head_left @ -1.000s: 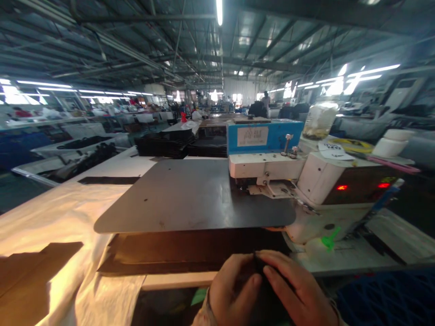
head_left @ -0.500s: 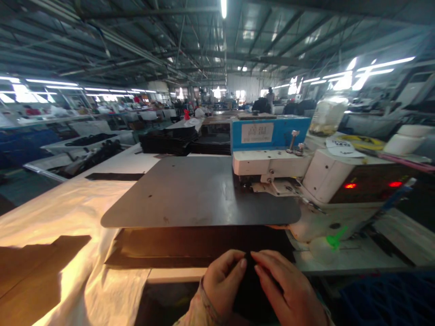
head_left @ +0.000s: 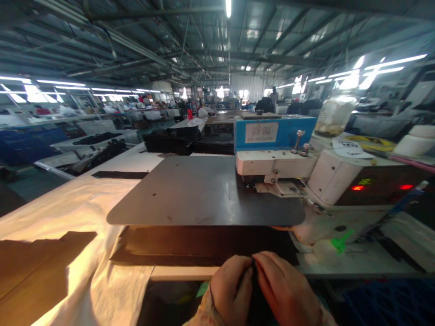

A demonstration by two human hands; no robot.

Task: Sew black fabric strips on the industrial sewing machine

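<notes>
A piece of dark material (head_left: 258, 309) is at the bottom of the frame, just right of centre, between the two hands. The left hand (head_left: 231, 290) has its thumb and fingers closed on the material's top edge, and the right hand (head_left: 283, 287) pinches the same edge right beside it, the fingertips of both nearly meeting.

Just above the hands, a stack of dark sheets (head_left: 190, 246) lies on the surface (head_left: 190, 273), its far part hidden under a flat grey metal plate (head_left: 190, 194) that spreads across the middle of the frame. The head of a white machine (head_left: 272, 164) with a blue cover (head_left: 292, 129) stands over the plate's right part; red lit digits show on its dark panel (head_left: 384, 185) at the right. Near the machine's base sits a pale bottle with a green nozzle (head_left: 339, 242).

At the lower left, a brown sheet (head_left: 44, 267) lies on pale, wrinkled sheeting (head_left: 102, 199). Beyond the plate, piles of black pieces (head_left: 173, 139) sit left of the blue cover. At the upper right, a clear jar (head_left: 336, 115) stands behind a paper with writing (head_left: 350, 148), and a white container (head_left: 416, 140) is near the right edge.
</notes>
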